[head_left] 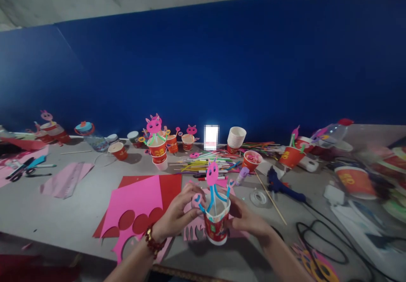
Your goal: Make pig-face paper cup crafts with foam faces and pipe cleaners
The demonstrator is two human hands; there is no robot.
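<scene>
A red paper cup [217, 229] with a white rim is held just above the table's front edge. A pink paper head [212, 172] with pointed ears rises from it on a stick, and blue pipe cleaners [227, 194] curve out as arms. My left hand [179, 210], with a beaded bracelet on the wrist, has its thumb and fingers closed around a pink paper disc [197, 200] with a blue heart, at the left arm's end. Against the cup's right side my right hand [244, 216] is wrapped, its fingers partly hidden behind the cup.
Left of the cup lie cut pink [136, 199] and red paper sheets. Pipe cleaners [209, 164], finished cup figures [157, 146] and stacked white cups [236, 137] stand behind. At right are a blue glue gun [285, 189] with its cord, a tape roll [258, 197] and a wooden stick [271, 199].
</scene>
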